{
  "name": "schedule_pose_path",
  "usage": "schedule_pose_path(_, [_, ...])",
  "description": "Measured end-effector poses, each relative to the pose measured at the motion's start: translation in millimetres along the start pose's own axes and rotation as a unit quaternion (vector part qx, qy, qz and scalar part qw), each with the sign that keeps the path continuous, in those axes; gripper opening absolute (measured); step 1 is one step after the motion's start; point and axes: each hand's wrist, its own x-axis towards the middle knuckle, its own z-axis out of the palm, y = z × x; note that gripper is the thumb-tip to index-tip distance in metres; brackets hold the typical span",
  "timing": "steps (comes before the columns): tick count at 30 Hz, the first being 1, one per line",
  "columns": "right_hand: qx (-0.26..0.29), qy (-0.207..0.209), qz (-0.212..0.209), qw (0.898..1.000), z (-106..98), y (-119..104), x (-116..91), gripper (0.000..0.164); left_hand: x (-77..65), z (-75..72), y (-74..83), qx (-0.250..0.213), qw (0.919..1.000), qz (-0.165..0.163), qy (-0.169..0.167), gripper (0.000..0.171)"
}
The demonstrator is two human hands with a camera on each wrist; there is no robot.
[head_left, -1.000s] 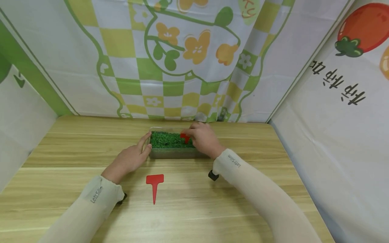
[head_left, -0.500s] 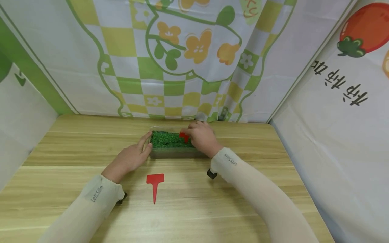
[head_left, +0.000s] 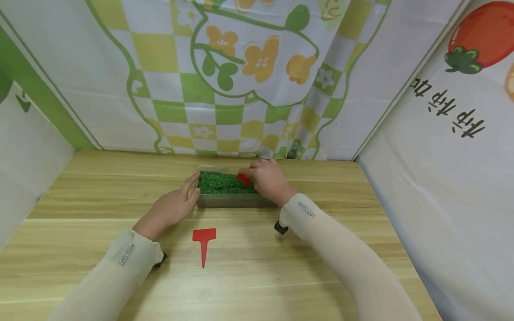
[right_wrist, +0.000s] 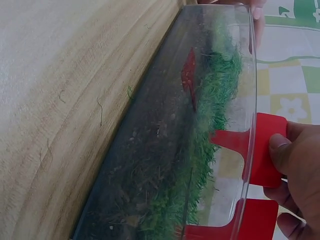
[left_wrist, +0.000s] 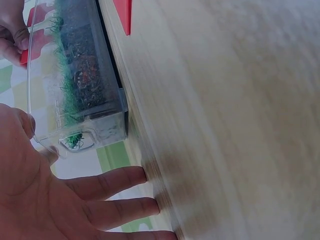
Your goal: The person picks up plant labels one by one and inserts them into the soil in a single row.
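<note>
Glossy, clear plastic is being shown by the box [head_left: 230,201]. Grained wood is being shown by the table [head_left: 249,281].

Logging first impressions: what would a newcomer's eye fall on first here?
Probably the red T-shaped marker lying on the table, in front of the clear box. Next, the vivid green grass inside that box, where the right hand pinches another red marker. Then the checked green-and-yellow cloth behind.
</note>
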Motion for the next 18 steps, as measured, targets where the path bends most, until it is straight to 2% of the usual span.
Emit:
schedule_pose_path(5, [0.002,-0.001,0.001,1.0,-1.4,-0.3,-1.6,0.034,0.0,0.1,0.3,-0.001,1.0,-0.001,-0.003,0.065])
schedule_pose_path(12, [0.027,0.009,0.009,1.0,-12.8,-0.5,-5.5,0.038,0.3,-0.3,0.1,0.001,1.0,0.0,0.0,0.065])
schedule_pose_path(15, [0.043,0.031,0.02,0.998,-18.7,2.7,-8.9,0.034,0.3,-0.1,-0.4,0.003,1.0,0.0,0.0,0.065])
schedule_pose_path(18, [0.063,0.071,0.028,0.995,-23.6,7.2,-13.7,0.029,0.5,0.3,-0.9,0.003,1.0,0.001,-0.002,0.065])
